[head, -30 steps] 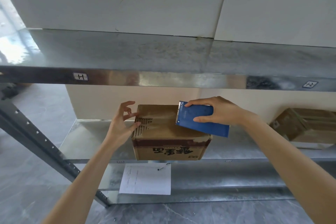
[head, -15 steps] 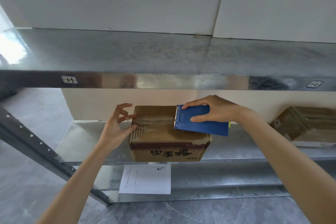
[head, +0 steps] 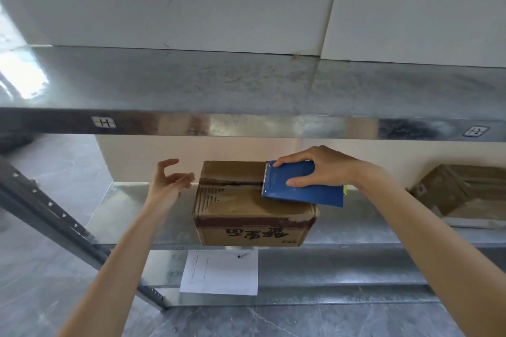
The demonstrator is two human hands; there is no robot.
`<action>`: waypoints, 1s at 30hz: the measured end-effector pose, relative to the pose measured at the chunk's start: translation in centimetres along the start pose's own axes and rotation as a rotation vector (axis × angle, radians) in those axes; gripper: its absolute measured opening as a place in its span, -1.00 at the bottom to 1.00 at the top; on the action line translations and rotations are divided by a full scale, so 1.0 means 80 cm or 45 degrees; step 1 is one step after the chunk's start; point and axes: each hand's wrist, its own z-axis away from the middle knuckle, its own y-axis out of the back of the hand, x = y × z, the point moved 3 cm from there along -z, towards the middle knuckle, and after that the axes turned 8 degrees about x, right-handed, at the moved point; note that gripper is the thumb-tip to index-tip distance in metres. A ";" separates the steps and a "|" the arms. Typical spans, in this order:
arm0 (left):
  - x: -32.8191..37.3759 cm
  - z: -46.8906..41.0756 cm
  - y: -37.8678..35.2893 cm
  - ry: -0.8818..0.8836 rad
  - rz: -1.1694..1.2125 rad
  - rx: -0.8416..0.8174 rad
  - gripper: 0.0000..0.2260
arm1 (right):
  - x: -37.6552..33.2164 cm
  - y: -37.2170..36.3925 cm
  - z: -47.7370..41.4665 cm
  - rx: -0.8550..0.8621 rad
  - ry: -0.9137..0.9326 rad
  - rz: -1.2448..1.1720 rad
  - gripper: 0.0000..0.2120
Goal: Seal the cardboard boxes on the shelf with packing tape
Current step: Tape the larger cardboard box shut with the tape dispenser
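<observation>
Your right hand (head: 325,169): thumb and fingers clamped across the blue tape dispenser (head: 304,190), whose toothed edge sits on the box's top seam.
Your left hand (head: 167,186): fingers apart, loosely curled, holding nothing, just beside the box at its 9 o'clock.
Cardboard box (head: 246,208): on the middle shelf (head: 131,213), near the front edge.
Second box (head: 465,194): at 3 o'clock, well apart.

Upper shelf (head: 246,85) overhanging the cardboard box (head: 246,210), a band of open space between them, tape dispenser (head: 306,193) covering the box's right top, bare middle shelf (head: 128,210) on either side, second box (head: 465,191) far right, slanted post (head: 52,219) at left.
</observation>
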 end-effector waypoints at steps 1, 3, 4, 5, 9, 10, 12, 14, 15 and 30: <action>0.000 0.000 -0.001 0.007 -0.003 0.026 -0.58 | -0.001 0.000 0.000 -0.003 -0.002 -0.009 -0.67; -0.002 -0.003 -0.003 -0.001 -0.035 0.064 -0.56 | -0.002 0.001 0.001 -0.010 -0.003 -0.022 -0.68; -0.004 -0.005 -0.004 -0.008 -0.058 0.076 -0.56 | -0.003 0.000 0.001 -0.012 0.000 -0.021 -0.68; -0.006 -0.007 -0.005 -0.011 -0.078 0.085 -0.55 | -0.003 0.000 0.001 -0.012 0.004 -0.017 -0.68; -0.025 -0.013 -0.007 0.019 -0.097 0.108 -0.57 | -0.002 0.000 0.001 -0.009 -0.001 -0.016 -0.69; -0.029 -0.014 -0.007 0.025 -0.109 0.118 -0.59 | -0.003 0.000 0.001 -0.009 -0.003 -0.016 -0.69; -0.035 -0.016 -0.008 0.025 -0.132 0.130 -0.60 | -0.004 0.000 0.002 -0.005 -0.004 -0.014 -0.68; -0.039 -0.016 -0.009 0.010 -0.136 0.131 -0.61 | -0.005 0.000 0.002 -0.002 -0.004 -0.018 -0.68; -0.041 -0.016 -0.010 -0.001 -0.134 0.134 -0.62 | -0.005 0.000 0.002 0.001 -0.004 -0.017 -0.68; -0.036 0.009 -0.017 -0.349 -0.356 0.193 -0.82 | -0.006 -0.006 0.000 0.051 -0.055 0.002 -0.67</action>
